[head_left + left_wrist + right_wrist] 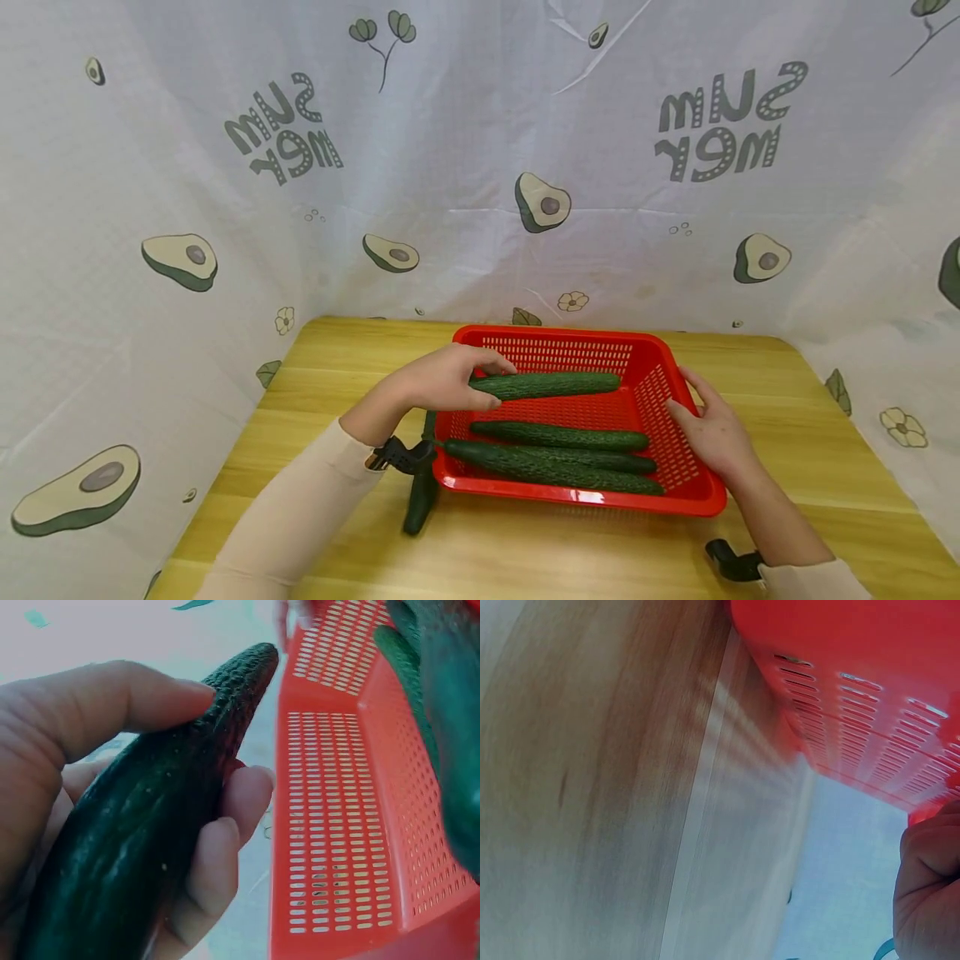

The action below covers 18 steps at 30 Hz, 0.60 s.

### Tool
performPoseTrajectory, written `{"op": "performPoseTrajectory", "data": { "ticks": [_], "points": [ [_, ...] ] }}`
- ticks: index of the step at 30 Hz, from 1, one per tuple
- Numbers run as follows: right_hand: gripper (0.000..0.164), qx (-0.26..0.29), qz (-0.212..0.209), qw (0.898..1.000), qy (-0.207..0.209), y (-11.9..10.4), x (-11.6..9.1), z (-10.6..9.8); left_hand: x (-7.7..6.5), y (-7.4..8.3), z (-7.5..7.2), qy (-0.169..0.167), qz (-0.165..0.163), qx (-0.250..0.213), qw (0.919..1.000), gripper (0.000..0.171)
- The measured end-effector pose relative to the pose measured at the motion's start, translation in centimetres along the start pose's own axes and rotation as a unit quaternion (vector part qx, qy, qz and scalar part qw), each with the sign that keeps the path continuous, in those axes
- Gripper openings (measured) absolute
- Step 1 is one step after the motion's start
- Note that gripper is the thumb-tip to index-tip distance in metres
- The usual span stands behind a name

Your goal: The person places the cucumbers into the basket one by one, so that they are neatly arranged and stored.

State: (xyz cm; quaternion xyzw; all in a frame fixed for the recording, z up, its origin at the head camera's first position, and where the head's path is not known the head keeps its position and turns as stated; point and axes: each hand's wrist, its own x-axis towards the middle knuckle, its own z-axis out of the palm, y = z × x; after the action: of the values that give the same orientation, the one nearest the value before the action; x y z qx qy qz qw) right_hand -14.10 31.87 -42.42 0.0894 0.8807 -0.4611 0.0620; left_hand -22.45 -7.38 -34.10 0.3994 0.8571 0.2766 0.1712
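My left hand (450, 379) grips a dark green cucumber (558, 384) near one end, over the back part of the red plastic basket (570, 497). In the left wrist view the thumb lies on top of this cucumber (142, 817) and the fingers curl beneath it. Along the front of the basket lie three more cucumbers (562, 436), roughly side by side. The right hand (716, 437) holds the basket's right rim, thumb on the inner side. In the right wrist view this hand (934, 877) appears at the lower right beside the slotted basket wall (855, 712).
Another cucumber (420, 500) lies on the wooden table (360, 533) just left of the basket, partly hidden by the left wrist. A white curtain with avocado prints (480, 167) hangs behind and around the table. A black wrist mount (405, 456) sits on the left wrist.
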Motion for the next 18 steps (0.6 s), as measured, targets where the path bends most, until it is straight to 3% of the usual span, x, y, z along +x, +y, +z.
{"op": "performPoseTrajectory", "data": {
  "ticks": [7, 12, 18],
  "points": [
    [0.074, -0.015, 0.003, 1.0, 0.004, -0.1, 0.1, 0.0, 2.7, 0.3, -0.2, -0.036, 0.005, 0.003, 0.9994, 0.041],
    [0.074, -0.011, 0.0, 1.0, 0.003, -0.1, 0.0, 0.0, 4.6, 0.2, 0.1, -0.086, 0.008, -0.004, 0.9963, 0.039],
    [0.074, -0.005, -0.005, 1.0, 0.005, 0.2, 0.1, 0.1, 6.4, 0.1, 0.9, -0.116, -0.012, 0.006, 0.9931, 0.037]
  ]
}}
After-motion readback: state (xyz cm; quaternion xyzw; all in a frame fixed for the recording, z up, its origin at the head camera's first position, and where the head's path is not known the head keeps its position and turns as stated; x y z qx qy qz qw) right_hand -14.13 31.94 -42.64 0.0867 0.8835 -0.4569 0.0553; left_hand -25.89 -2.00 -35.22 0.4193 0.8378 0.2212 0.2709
